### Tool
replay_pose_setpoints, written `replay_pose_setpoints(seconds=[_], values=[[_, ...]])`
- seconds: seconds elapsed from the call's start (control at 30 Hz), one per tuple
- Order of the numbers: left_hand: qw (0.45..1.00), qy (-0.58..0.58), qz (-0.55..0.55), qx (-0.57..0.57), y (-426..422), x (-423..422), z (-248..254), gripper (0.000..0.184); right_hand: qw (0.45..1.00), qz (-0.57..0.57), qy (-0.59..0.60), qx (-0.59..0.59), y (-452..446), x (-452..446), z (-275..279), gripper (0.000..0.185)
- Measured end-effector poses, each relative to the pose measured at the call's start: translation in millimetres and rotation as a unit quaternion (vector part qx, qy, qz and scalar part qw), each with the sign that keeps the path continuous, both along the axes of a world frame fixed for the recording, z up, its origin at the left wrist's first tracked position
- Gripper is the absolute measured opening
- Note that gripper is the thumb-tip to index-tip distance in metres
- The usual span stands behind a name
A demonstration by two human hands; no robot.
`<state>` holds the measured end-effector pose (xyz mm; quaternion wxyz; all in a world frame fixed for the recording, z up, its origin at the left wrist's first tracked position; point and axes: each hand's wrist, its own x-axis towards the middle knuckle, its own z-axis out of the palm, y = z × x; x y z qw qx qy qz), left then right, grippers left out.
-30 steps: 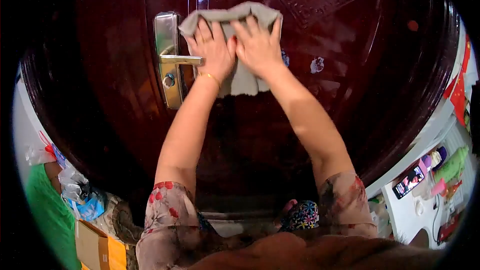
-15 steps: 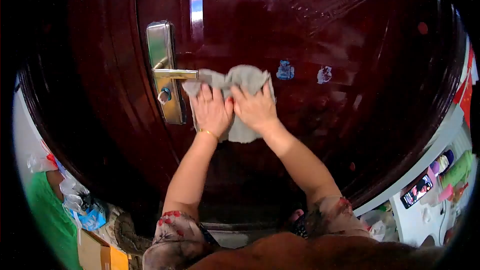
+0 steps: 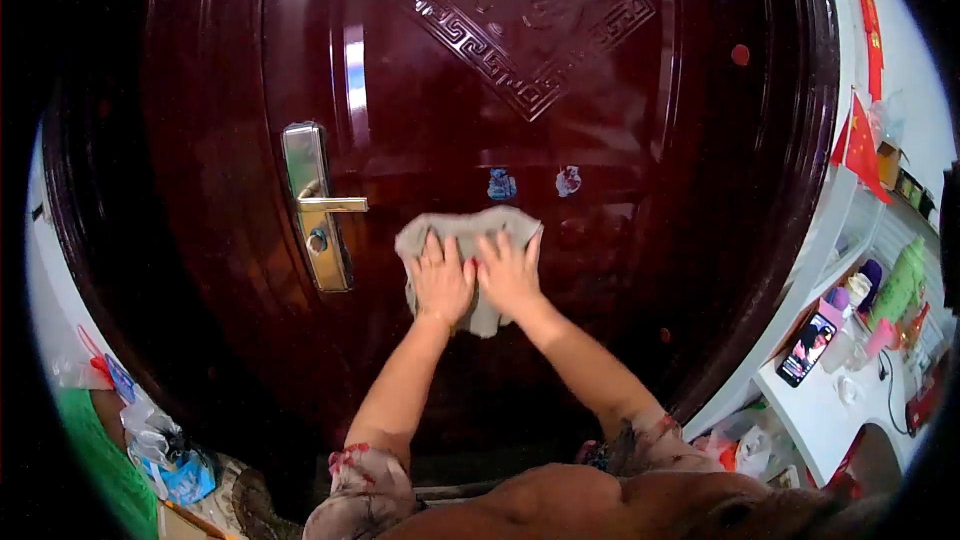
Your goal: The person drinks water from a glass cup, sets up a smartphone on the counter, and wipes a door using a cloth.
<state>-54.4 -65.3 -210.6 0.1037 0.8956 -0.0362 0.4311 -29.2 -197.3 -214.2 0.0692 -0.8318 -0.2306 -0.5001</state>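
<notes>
A grey-beige cloth point(image 3: 490, 318) lies spread against a glossy dark red door point(image 3: 420, 150). My left hand point(image 3: 441, 285) presses flat on the cloth's left half, fingers stretched upward. Beside it, on the right half, my right hand point(image 3: 508, 278) is also flat, with fingers spread. The two thumbs come close together at the middle. Up and to the left of the cloth is a metal door handle point(image 3: 335, 205) on a tall lock plate point(image 3: 305, 155). Two worn sticker patches, one bluish point(image 3: 501, 184) and one pale point(image 3: 568, 182), sit just above the cloth.
At right, a white desk point(image 3: 810, 415) bears a lit phone point(image 3: 807, 349), a green bottle point(image 3: 905, 280) and a cable. A small red flag point(image 3: 862, 150) hangs above. Plastic bags point(image 3: 180, 475) and green material point(image 3: 95, 460) lie at lower left. A raised diamond pattern point(image 3: 530, 100) decorates the door.
Both hands and the cloth have moved right and slightly down on the door, away from the handle's tip. The head view has shifted, showing more of the raised pattern and desk.
</notes>
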Motion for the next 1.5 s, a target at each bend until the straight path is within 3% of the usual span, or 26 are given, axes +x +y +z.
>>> replay_pose_setpoints(seconds=[0.03,0.17,0.27,0.33,0.47,0.63,0.73,0.8,0.97,1.1,1.2,1.33,1.37,1.4,1.5], values=[[0.995,-0.092,0.008,0.022,-6.1,5.9,23.3,0.051,0.999,-0.006,-0.023,0.027,-4.0,5.9,22.8,0.046],[0.977,-0.206,0.013,0.061,-27.6,20.6,126.8,0.060,0.992,-0.039,-0.101,0.060,-27.3,26.7,116.6,0.051],[0.969,-0.238,0.006,0.063,-49.2,31.6,174.5,0.062,0.987,-0.017,-0.114,0.111,-40.4,30.4,171.2,0.051],[0.962,-0.262,0.051,0.051,-63.7,39.3,181.1,0.060,0.983,-0.018,-0.150,0.107,-45.4,30.2,180.8,0.050],[0.962,-0.267,0.011,0.056,-68.8,49.5,152.5,0.056,0.984,-0.020,-0.152,0.094,-54.5,34.3,152.5,0.048],[0.961,-0.248,-0.051,0.111,-67.7,50.2,78.2,0.046,0.986,-0.017,-0.152,0.071,-70.2,41.8,73.3,0.038],[0.969,-0.181,-0.080,0.148,-65.3,52.3,22.3,0.037,0.997,-0.059,0.011,0.048,-75.5,36.6,10.9,0.032],[0.970,-0.144,-0.097,0.172,-61.8,40.2,-13.9,0.037,0.998,-0.023,-0.040,0.037,-81.5,30.9,-35.8,0.029],[0.965,-0.027,-0.145,0.215,-48.3,21.0,-124.1,0.031,0.991,-0.014,0.130,0.003,-84.6,-0.9,-150.5,0.032],[0.976,-0.019,-0.132,0.172,-55.5,11.4,-127.8,0.039,0.984,0.007,0.170,0.047,-83.5,-15.9,-136.7,0.039],[0.980,-0.068,-0.134,0.127,-68.6,17.1,-81.3,0.048,0.988,-0.006,0.140,0.065,-92.8,-4.6,-93.1,0.045],[0.976,-0.131,-0.119,0.126,-104.7,33.4,40.8,0.054,0.991,-0.040,0.043,0.118,-114.6,13.5,19.7,0.050],[0.969,-0.171,-0.115,0.139,-115.6,38.7,71.4,0.054,0.987,0.016,-0.018,0.161,-122.5,21.0,41.4,0.052],[0.960,-0.216,-0.110,0.141,-127.7,41.5,100.5,0.055,0.982,0.018,-0.015,0.190,-129.4,15.1,74.0,0.051],[0.949,-0.252,-0.076,0.174,-158.6,61.9,163.9,0.055,0.942,0.169,-0.024,0.289,-161.4,-1.8,138.8,0.047]])
